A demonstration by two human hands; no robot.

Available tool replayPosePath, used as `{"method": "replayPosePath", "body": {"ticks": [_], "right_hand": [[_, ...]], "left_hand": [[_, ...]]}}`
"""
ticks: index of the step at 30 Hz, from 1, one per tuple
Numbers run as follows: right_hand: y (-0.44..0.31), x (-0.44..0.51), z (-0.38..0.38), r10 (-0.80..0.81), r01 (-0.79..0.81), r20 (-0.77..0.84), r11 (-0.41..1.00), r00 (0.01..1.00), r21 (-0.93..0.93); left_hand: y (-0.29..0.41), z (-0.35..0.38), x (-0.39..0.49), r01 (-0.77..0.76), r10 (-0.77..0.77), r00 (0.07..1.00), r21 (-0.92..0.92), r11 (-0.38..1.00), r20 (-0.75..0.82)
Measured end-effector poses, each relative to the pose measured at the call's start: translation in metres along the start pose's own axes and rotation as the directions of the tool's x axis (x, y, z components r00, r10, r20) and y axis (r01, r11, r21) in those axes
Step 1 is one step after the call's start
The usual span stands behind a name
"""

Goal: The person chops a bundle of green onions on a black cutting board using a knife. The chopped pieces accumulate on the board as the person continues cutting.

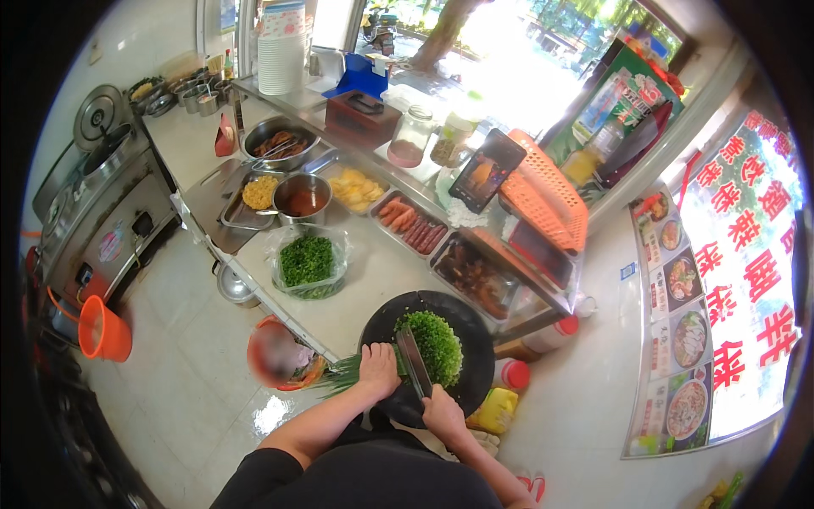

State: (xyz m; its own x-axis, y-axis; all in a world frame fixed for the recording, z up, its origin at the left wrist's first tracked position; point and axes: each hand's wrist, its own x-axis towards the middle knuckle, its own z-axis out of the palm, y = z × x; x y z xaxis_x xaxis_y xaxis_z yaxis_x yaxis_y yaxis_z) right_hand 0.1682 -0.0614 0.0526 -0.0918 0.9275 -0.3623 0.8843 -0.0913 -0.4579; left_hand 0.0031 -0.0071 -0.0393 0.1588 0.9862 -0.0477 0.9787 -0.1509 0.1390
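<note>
My left hand presses a bunch of long green onions onto a round dark chopping board; their leaves stick out past the board's left edge. In my right hand is the handle of a cleaver, its blade standing between the bunch and a heap of chopped green onion. The heap covers the middle and right of the board. Up and to the left of the board, a container lined with a clear plastic bag holds more finely chopped greens.
Metal trays of sausages, dark braised food and yellow slices line the counter's far side, beside a pot of red sauce. A phone leans on the shelf. A lined bin and an orange bucket stand on the floor.
</note>
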Motion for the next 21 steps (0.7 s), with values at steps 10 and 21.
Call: {"method": "replayPosePath", "body": {"ticks": [10, 21], "right_hand": [[-0.014, 0.041, 0.019, -0.05, 0.053, 0.038, 0.995, 0.998, -0.079], [-0.014, 0.087, 0.04, -0.045, 0.062, -0.191, 0.995, 0.981, 0.082]], "left_hand": [[0.002, 0.002, -0.004, -0.03, 0.026, 0.998, 0.072, 0.997, 0.054], [-0.004, 0.006, -0.006, -0.004, 0.004, 1.0, -0.028, 1.0, -0.003]]}}
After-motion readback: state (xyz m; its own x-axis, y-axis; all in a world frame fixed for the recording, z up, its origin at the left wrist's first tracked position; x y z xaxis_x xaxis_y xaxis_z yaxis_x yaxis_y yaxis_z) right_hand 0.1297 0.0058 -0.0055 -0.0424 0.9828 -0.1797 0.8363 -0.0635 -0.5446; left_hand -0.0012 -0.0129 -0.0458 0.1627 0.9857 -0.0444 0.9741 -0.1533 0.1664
